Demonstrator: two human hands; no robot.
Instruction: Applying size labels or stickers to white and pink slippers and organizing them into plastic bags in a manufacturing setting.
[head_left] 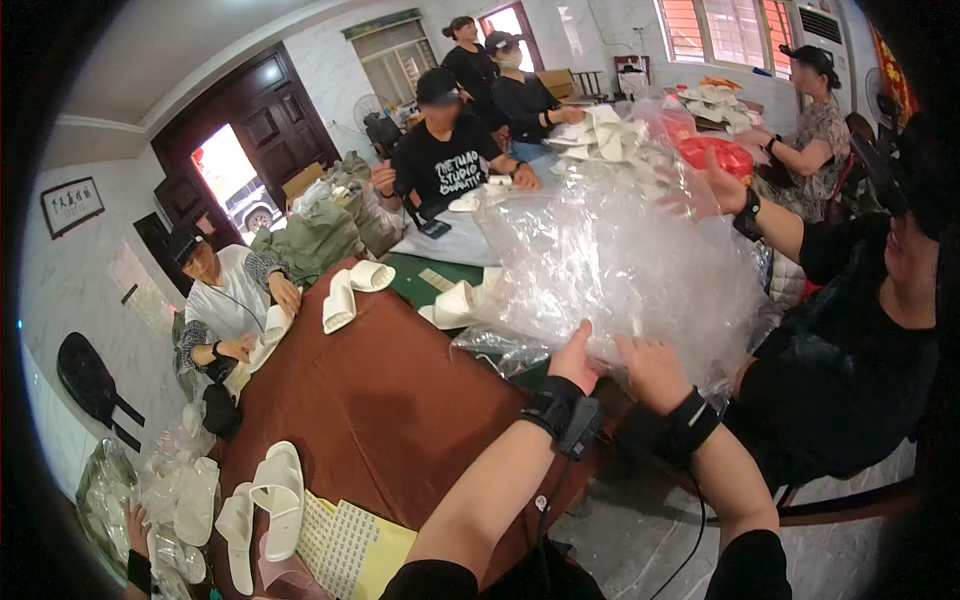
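A large clear plastic bag (620, 265), crumpled and puffed up, spreads over the right part of the table before me. Its near edge is in my left hand (575, 360), closed with the thumb up. Close beside it, my right hand (655, 375) also grips the bag's near edge, back of the hand upward. Part of the fingers of both hands is hidden by the plastic and by the hands themselves. Just left of the bag lies a white slipper (455, 305). A co-worker's hand (712, 185) is at the bag's far right side.
A brown cloth (400, 400) covers the near table, with white slippers (280, 495) and yellow sticker sheets (365, 550) at its near left. Slippers are heaped (610, 135) behind the bag near a red basin (715, 155). Co-workers sit around; one person (850, 370) is close on my right.
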